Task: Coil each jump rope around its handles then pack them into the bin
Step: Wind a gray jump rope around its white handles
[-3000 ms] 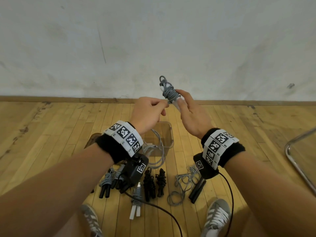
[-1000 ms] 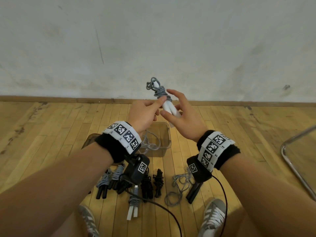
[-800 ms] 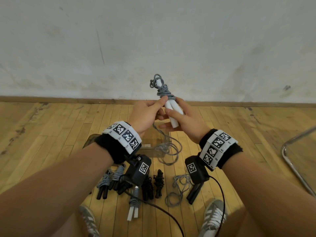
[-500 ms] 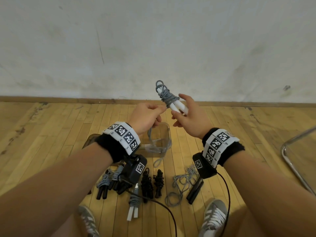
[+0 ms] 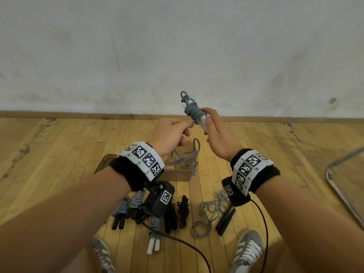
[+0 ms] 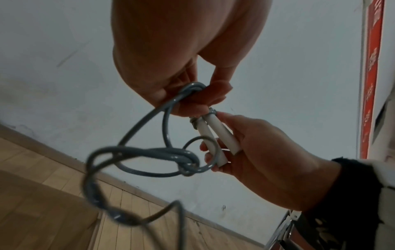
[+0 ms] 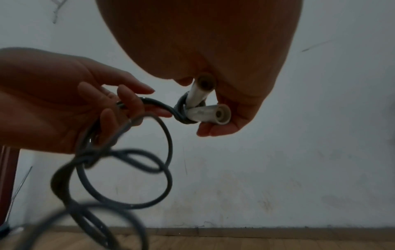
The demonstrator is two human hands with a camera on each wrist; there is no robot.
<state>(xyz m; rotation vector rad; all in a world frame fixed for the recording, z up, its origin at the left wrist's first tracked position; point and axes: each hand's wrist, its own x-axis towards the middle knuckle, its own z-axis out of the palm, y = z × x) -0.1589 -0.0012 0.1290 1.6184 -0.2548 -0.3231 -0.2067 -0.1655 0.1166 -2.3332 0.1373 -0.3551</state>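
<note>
My right hand (image 5: 209,120) holds the two white handles (image 5: 202,123) of a grey jump rope (image 5: 192,111) upright at chest height, with several turns wound round their tops. In the right wrist view the handles (image 7: 205,108) lie between thumb and fingers. My left hand (image 5: 185,126) pinches the rope right beside the coil (image 6: 192,88). The slack (image 5: 189,156) hangs in loops over the clear bin (image 5: 177,175) on the floor below. The left wrist view shows the right hand (image 6: 267,160) round the handles (image 6: 215,135).
On the wooden floor near my shoes (image 5: 248,249) lie several coiled ropes (image 5: 126,211), one with white handles (image 5: 154,239), and a loose grey rope with black handles (image 5: 214,211). A metal chair frame (image 5: 338,190) stands at the right. The wall is close ahead.
The left hand has carried the rope round the handles, adding turns. The handle bundle tilted and swung with each pass, and the hanging slack has shortened.
</note>
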